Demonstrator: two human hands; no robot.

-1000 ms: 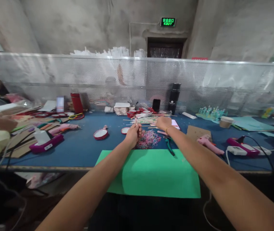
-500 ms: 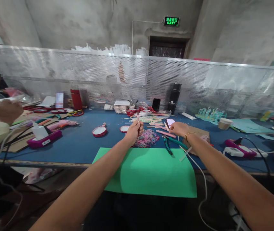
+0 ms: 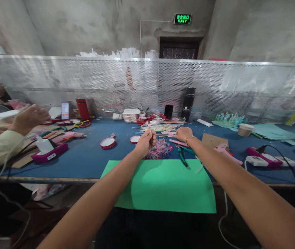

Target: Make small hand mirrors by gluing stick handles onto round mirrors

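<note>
My left hand (image 3: 147, 141) is closed around a thin pale stick (image 3: 149, 127) that points upward from the fist. Beneath and beside it lies a tangle of pink and purple strings (image 3: 161, 149). My right hand (image 3: 185, 132) reaches over the right end of a row of thin wooden sticks (image 3: 160, 128). Its fingers are curled down, and whatever is in them is hidden. Just below the right hand lie a pink strip (image 3: 177, 142) and dark teal pliers (image 3: 182, 157). A green sheet (image 3: 160, 186) hangs over the table's front edge, beneath my forearms.
Round red-rimmed pieces (image 3: 108, 143) lie left of my hands. A black bottle (image 3: 189, 103) and a phone (image 3: 168, 111) stand behind. On the right are a pink glue gun (image 3: 226, 153), a purple power strip (image 3: 264, 158) and a paper cup (image 3: 245, 129). A co-worker's hand (image 3: 29, 117) is at left.
My right hand has moved left and slightly back, over the sticks, covering the small white-topped object beside it. My left hand keeps its stick. The co-worker's hand at left has shifted right.
</note>
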